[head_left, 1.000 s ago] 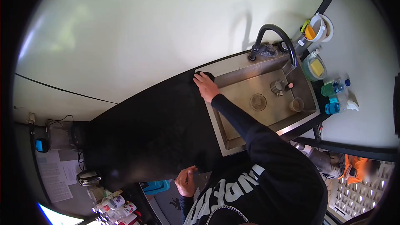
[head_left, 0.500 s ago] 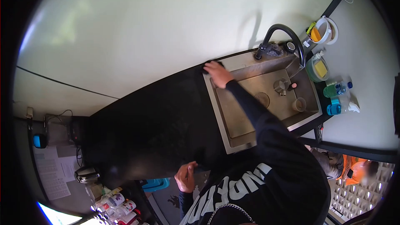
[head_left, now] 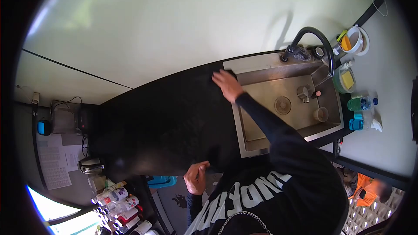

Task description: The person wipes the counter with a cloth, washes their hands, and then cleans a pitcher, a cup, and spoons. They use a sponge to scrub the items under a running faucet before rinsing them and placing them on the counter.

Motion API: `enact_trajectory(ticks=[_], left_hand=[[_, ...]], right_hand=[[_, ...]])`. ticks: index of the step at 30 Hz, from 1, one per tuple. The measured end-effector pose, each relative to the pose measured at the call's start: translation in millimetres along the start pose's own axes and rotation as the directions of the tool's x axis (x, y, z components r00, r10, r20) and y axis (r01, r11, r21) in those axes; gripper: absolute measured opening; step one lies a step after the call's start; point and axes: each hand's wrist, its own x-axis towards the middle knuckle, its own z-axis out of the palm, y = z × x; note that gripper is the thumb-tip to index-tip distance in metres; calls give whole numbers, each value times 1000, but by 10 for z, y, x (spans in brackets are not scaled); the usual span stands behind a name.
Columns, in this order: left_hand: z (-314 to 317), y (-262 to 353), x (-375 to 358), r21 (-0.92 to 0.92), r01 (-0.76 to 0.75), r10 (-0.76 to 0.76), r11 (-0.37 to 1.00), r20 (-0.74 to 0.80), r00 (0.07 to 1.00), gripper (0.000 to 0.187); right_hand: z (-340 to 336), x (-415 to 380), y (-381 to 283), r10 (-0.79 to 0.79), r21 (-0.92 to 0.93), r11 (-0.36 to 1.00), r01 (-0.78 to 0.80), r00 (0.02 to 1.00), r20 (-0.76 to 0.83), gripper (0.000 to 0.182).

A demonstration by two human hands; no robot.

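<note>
Two large surfaces fill the view: a pale wall (head_left: 174,26) behind, and a black countertop (head_left: 165,122) running along it. Steel sink (head_left: 261,137) is set into the counter's right end; a black curved faucet (head_left: 315,39) arches over the basin's far rim. Drain (head_left: 283,105) sits mid-basin, with a small round cup (head_left: 321,114) near the basin's right wall. Beside the sink on the right: a green tub with yellow sponge (head_left: 347,79), a green bottle (head_left: 362,103), a blue bottle (head_left: 358,124).

Right hand (head_left: 227,85) lies palm-down, fingers spread, pressing a dark cloth (head_left: 231,75) onto the counter at the sink's far left corner; only the cloth's edge shows past the fingertips. Left hand (head_left: 196,178) is at the counter's near edge, fingers loosely curled, holding nothing visible. Kettle (head_left: 90,164) stands at the counter's left end.
</note>
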Motion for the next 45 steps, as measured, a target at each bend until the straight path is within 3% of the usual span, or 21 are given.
enact_trajectory(ticks=[3, 5, 11, 13, 17, 20, 22, 26, 28, 29, 31, 33, 34, 35, 37, 39, 40, 41, 42, 43, 45], left_hand=[[-65, -118, -134, 9, 78, -77, 997, -47, 996, 24], [-52, -152, -187, -5, 98, -99, 995, -75, 992, 25], [-92, -174, -182, -4, 73, -73, 997, -99, 992, 25], [-98, -185, -145, -25, 57, -59, 998, -70, 996, 25], [-98, -254, -138, -35, 58, -60, 998, -35, 998, 25], [-132, -282, -114, -60, 109, -114, 992, -77, 990, 25], [-133, -355, -118, -74, 74, -82, 994, -106, 991, 24], [-243, -399, -208, -49, 69, -75, 996, -131, 989, 23], [-298, -380, -323, -26, 136, -138, 990, -139, 981, 22], [-330, -379, -362, -5, 175, -173, 985, -142, 975, 22], [-326, -425, -438, -1, 144, -142, 990, -183, 973, 21], [-316, -455, -473, -41, 185, -190, 982, -166, 968, 20], [-314, -481, -471, -58, 166, -174, 984, -166, 971, 19], [-311, -502, -477, -66, 176, -185, 982, -176, 967, 19], [-305, -558, -460, -77, 126, -141, 989, -227, 964, 23], [-321, -582, -466, -85, 150, -167, 985, -271, 948, 22], [-343, -592, -496, -100, 171, -192, 980, -269, 944, 22], [-368, -605, -523, -111, 190, -213, 975, -261, 941, 21], [-383, -611, -557, -107, 192, -215, 975, -270, 938, 21], [-389, -629, -605, -102, 210, -230, 972, -272, 934, 21], [-373, -688, -678, -94, 189, -209, 977, -279, 937, 21]], right_hand=[[-280, -510, -472, -38, -15, 999, 39, 996, 80, 50], [-414, -529, -429, -143, 140, 983, 122, 979, 146, 46], [53, 454, -103, 100, -148, 982, -118, 987, -124, 40], [-323, 347, -649, 39, 7, 999, -44, 944, 328, 41], [-566, -1120, -1625, -350, 206, 934, 292, 864, 361, 54], [-766, -1498, -1532, -357, 357, 913, 196, 806, 471, 59], [-691, -1148, -1283, -349, 172, 936, 307, 872, 342, 58], [-55, 167, -424, 11, -168, 986, -2, 999, 53, 47], [362, 566, -291, 78, -256, 961, -109, 989, -129, 46], [312, 654, -590, 69, -279, 956, -96, 992, -106, 42], [-32, 624, -1401, -33, -104, 991, 84, 908, 419, 36], [-163, -96, -2056, -474, 147, 880, 451, 847, 239, 32], [-205, -501, -2275, -535, 385, 828, 407, 780, 325, 38], [-309, -931, -2408, -640, 353, 762, 543, 712, 288, 45], [-327, -1491, -2226, -685, 534, 671, 515, 706, 181, 47], [-556, -1030, -1920, -628, 475, 762, 439, 680, 379, 45], [-567, -709, -1789, -499, 217, 863, 456, 710, 496, 44], [-509, -400, -1538, -433, 21, 885, 466, 805, 406, 42], [-456, 19, -1368, -190, -118, 953, 279, 855, 482, 41], [-79, 185, -898, -194, -134, 967, 217, 968, 161, 39], [491, 693, -543, -195, -377, 918, 124, 968, -157, 33]])
